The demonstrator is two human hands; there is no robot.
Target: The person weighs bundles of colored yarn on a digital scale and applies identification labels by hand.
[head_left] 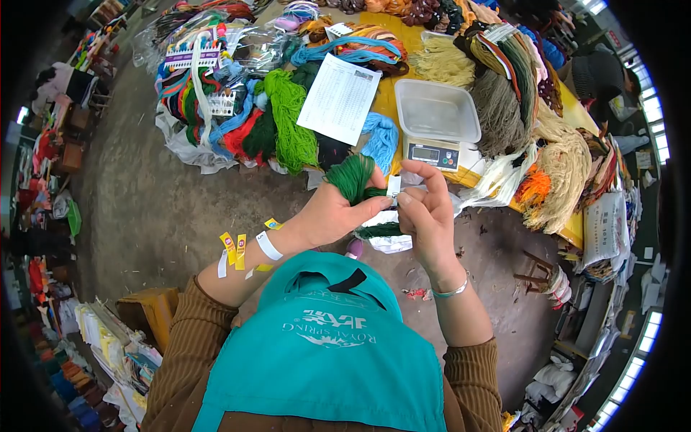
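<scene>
My left hand (332,210) is closed around a skein of dark green yarn (350,178), its looped end bulging above the fingers. A small white paper label (394,186) sits at the skein's right side, between my two hands. My right hand (427,210) pinches at this label with thumb and bent fingers, its index finger raised and curved. More dark green strands (380,230) hang below the hands. White and yellow sticker strips (230,248) are stuck along my left forearm.
Ahead stands a yellow table (389,97) heaped with yarn. On it are a digital scale (433,155) bearing a clear plastic tub (437,111), a printed sheet (340,99), bright green yarn (290,119) and light blue yarn (381,142). A wooden stool (536,277) stands right.
</scene>
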